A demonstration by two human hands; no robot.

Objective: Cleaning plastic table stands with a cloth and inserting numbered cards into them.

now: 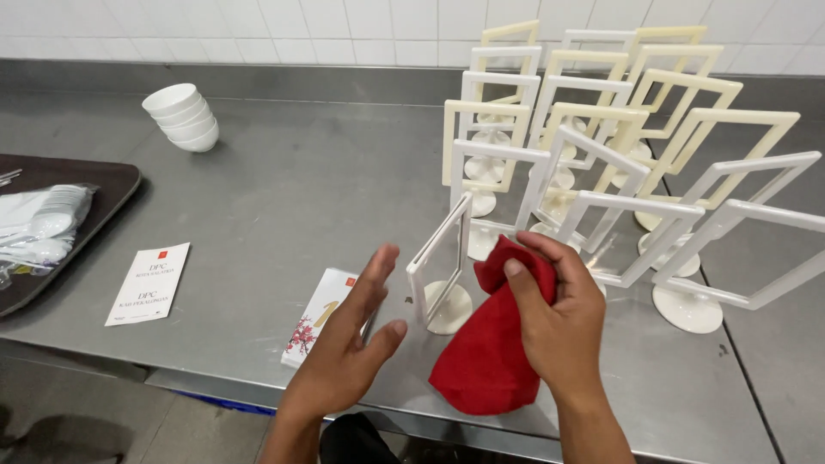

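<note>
One white frame stand [443,266], upright on a round foot, on the steel table [284,189]; taken here as the landmark.

- Axis: the stand's long side runs vertically; its flat face is turned edge-on, slanting away from the viewer toward the upper right.
- Left hand [352,344]: just left of the stand and slightly nearer the table's front edge. Fingers spread and straight, palm facing the stand, holding nothing. The fingertips come close to the frame's left upright; contact cannot be told.
- Right hand [554,322]: just right of the stand, fingers closed around a red cloth [490,352]. The cloth hangs from the grip to the table surface and sits close beside the stand's round foot.
- Nearer hand: both flank the stand; the bare left hand has the clear path to it.
- Behind and right of the stand: a crowded group of white and cream frame stands [601,146].
- Left of the stand, under the left hand: a printed card with red blossom [314,322]; further left, a white card [148,283].
- Far left: a dark tray [103,185] with wrapped plastic spoons [39,228].
- Far upper left: stacked white bowls [182,116].
</note>
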